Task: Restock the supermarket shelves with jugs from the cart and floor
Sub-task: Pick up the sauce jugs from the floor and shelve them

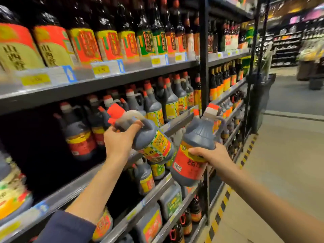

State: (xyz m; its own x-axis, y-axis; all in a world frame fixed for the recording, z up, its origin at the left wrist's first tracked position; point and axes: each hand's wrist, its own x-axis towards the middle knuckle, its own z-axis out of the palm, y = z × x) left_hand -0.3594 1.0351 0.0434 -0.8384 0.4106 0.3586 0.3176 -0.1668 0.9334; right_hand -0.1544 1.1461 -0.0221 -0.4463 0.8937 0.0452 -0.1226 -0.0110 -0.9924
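Note:
My left hand (121, 139) grips a dark jug with a yellow-green label (154, 142) by its neck and handle, tilted with its red cap toward the upper left, in front of the middle shelf (57, 195). My right hand (208, 155) grips a second dark jug with a red label (192, 155) around its body, nearly upright, just right of the first. Both jugs hang in the air at the shelf's front edge. A dark gap lies on the middle shelf behind my left hand.
Rows of dark bottles fill the upper shelf (105, 79). More jugs stand deeper on the middle shelf and on the lower shelves (157, 190). A black upright post (204, 67) divides the bays. The aisle floor (280, 172) with a yellow-black stripe lies to the right.

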